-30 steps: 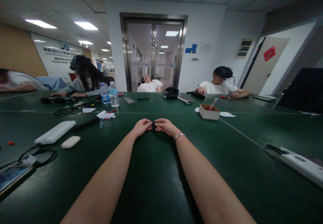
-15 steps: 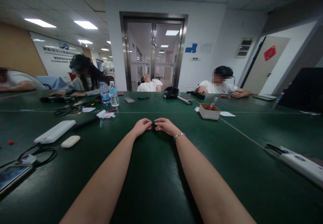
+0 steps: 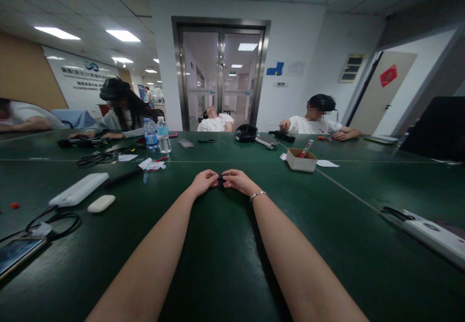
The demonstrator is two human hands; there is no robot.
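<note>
Both my arms reach forward over the dark green table [image 3: 225, 244]. Between my fingertips is a small black object [image 3: 220, 178], too small and too covered to name. My left hand [image 3: 205, 182] pinches its left side, thumb and fingers pressed together. From the other side my right hand [image 3: 238, 181] grips it with thumb and fingertips, a silver bracelet [image 3: 258, 195] around that wrist. The two hands nearly meet at the object, just above or on the tabletop; I cannot tell which.
At left lie a white power bank [image 3: 79, 189], a white oval case [image 3: 101, 204] and a phone [image 3: 22, 254] with a cable. Two water bottles [image 3: 163, 135] stand farther back. A small cardboard box [image 3: 301, 161] is right of centre, a white device [image 3: 434, 235] at far right. Several people sit around.
My hands and the black object have stayed practically still. Across the table at right, a person's hand has risen slightly and moved left.
</note>
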